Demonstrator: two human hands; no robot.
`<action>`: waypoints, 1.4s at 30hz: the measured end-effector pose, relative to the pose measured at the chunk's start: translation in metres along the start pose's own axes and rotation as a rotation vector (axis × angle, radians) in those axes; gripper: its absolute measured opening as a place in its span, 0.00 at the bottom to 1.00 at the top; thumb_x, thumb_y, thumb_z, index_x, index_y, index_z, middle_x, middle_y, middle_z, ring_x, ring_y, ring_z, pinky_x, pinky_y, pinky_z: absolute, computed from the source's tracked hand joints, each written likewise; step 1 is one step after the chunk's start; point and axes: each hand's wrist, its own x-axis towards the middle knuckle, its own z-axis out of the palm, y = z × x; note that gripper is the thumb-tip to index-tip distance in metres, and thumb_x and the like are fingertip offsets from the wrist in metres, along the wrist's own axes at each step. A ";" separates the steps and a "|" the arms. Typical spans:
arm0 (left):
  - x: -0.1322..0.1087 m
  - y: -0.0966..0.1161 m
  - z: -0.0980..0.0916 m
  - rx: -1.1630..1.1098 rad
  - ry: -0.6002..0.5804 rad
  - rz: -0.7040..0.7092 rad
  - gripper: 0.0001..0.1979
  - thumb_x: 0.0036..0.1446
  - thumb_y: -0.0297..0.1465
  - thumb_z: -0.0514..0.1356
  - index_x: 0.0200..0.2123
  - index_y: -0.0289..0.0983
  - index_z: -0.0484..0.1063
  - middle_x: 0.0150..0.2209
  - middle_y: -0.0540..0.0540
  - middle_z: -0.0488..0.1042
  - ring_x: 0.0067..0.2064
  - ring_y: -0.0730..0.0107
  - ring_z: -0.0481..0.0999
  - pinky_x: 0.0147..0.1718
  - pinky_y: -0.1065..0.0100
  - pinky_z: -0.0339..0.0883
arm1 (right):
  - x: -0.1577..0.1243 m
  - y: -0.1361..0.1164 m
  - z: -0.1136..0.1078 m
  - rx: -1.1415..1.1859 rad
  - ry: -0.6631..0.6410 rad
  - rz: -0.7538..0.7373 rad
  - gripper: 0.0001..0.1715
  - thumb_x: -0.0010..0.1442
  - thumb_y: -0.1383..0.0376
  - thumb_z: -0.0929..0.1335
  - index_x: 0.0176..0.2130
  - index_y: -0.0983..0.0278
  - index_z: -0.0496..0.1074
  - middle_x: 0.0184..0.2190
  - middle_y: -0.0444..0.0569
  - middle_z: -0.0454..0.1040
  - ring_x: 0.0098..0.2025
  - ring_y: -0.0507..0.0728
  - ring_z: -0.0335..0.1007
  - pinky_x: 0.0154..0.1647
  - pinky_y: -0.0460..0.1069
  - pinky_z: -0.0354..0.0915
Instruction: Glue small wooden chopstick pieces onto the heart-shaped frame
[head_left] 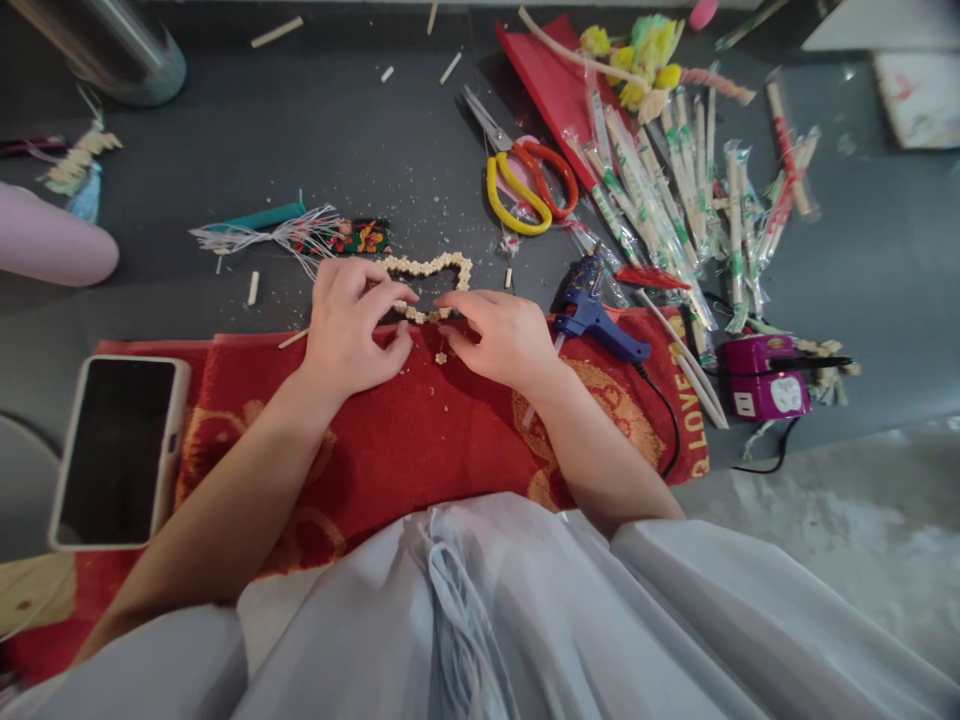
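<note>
A loop of small pale star-shaped pieces (427,267) lies at the table's edge by the red towel. At its left side is my left hand (352,325), fingers bent, thumb apart from the index finger and nothing visible between them. My right hand (510,335) is opposite, its fingertips at the loop's lower edge and its thumb held apart. Whether the fingertips press on the loop is hard to tell. One loose star-shaped piece (441,358) lies on the red towel (405,430) between the hands, under the right thumb.
Yellow-and-red scissors (525,175), a blue glue gun (600,320) and several wrapped chopsticks (652,200) lie to the right. A purple socket block (765,378) sits beyond the towel. On the left are white strings (277,238), a phone (116,450) and a metal cylinder (112,50).
</note>
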 end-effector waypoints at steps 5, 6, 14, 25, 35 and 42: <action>-0.002 0.000 0.004 -0.019 -0.068 -0.033 0.11 0.51 0.32 0.62 0.40 0.45 0.76 0.46 0.41 0.71 0.54 0.45 0.68 0.55 0.39 0.61 | 0.001 0.000 0.003 0.005 -0.020 -0.019 0.21 0.61 0.68 0.65 0.52 0.63 0.76 0.48 0.51 0.81 0.47 0.62 0.78 0.43 0.52 0.68; -0.003 -0.001 0.004 -0.019 -0.073 -0.037 0.11 0.52 0.32 0.62 0.40 0.45 0.76 0.47 0.41 0.71 0.55 0.44 0.68 0.55 0.39 0.60 | 0.001 0.001 0.003 0.006 -0.018 -0.021 0.21 0.61 0.68 0.65 0.53 0.63 0.76 0.48 0.51 0.81 0.47 0.62 0.78 0.43 0.52 0.68; -0.003 -0.002 0.006 -0.047 -0.095 -0.056 0.10 0.51 0.32 0.62 0.39 0.45 0.77 0.48 0.41 0.71 0.56 0.43 0.66 0.55 0.39 0.59 | 0.002 0.003 0.007 0.018 -0.014 -0.029 0.19 0.62 0.67 0.65 0.51 0.63 0.76 0.47 0.52 0.81 0.46 0.60 0.77 0.42 0.51 0.67; -0.003 -0.003 0.006 0.002 -0.082 -0.002 0.10 0.55 0.33 0.60 0.40 0.48 0.76 0.47 0.41 0.71 0.54 0.46 0.68 0.53 0.41 0.62 | 0.003 0.002 0.007 0.018 -0.021 -0.036 0.17 0.63 0.67 0.64 0.49 0.63 0.76 0.45 0.52 0.81 0.44 0.59 0.76 0.42 0.50 0.64; -0.003 -0.003 0.006 -0.012 -0.107 -0.015 0.10 0.55 0.33 0.60 0.41 0.47 0.76 0.47 0.41 0.72 0.55 0.44 0.68 0.54 0.39 0.61 | 0.003 0.002 0.007 0.013 -0.032 -0.026 0.16 0.63 0.66 0.65 0.49 0.64 0.76 0.45 0.52 0.81 0.45 0.60 0.76 0.41 0.50 0.64; -0.003 -0.004 0.007 -0.002 -0.095 -0.002 0.10 0.55 0.33 0.60 0.41 0.47 0.76 0.47 0.41 0.72 0.54 0.45 0.68 0.54 0.40 0.62 | 0.004 0.003 0.009 0.022 -0.025 -0.026 0.17 0.62 0.68 0.64 0.49 0.64 0.75 0.43 0.51 0.81 0.42 0.59 0.76 0.40 0.50 0.63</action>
